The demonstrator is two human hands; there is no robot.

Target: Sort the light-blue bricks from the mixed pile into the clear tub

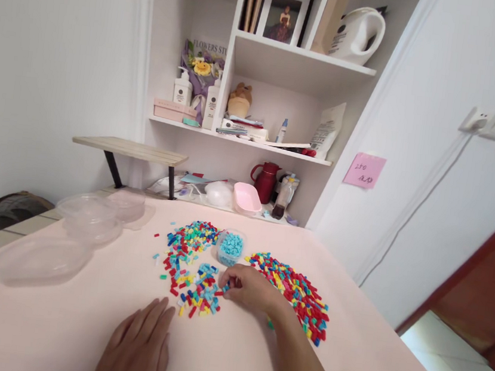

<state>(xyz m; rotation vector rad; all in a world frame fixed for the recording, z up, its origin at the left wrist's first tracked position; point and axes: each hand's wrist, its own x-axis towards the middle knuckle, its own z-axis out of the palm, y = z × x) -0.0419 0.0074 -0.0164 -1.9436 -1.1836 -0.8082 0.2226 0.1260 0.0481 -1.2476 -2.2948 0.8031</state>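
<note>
My right hand [246, 288] reaches over from the right, its thumb and fingers pinched around a small blue toy brick [227, 285], partly hidden by the fingertips. Just under it lies a mixed pile of small bricks [193, 278] in red, yellow, green, white and blues. Beyond the hand stands a small clear plastic box [219, 258] filled with light blue bricks [231, 244]. Flat on the pink tabletop, in front of the mixed pile, rests my left hand [140, 341], holding nothing, its fingers stretched out.
A second brick pile [295, 288], mostly red and yellow, spreads to the right. Clear plastic containers [90, 214] and a clear lid [39, 262] lie at the left. Behind are a pink tray [247, 199], a red jug [266, 182], a bottle [282, 199] and a small raised wooden shelf [130, 148].
</note>
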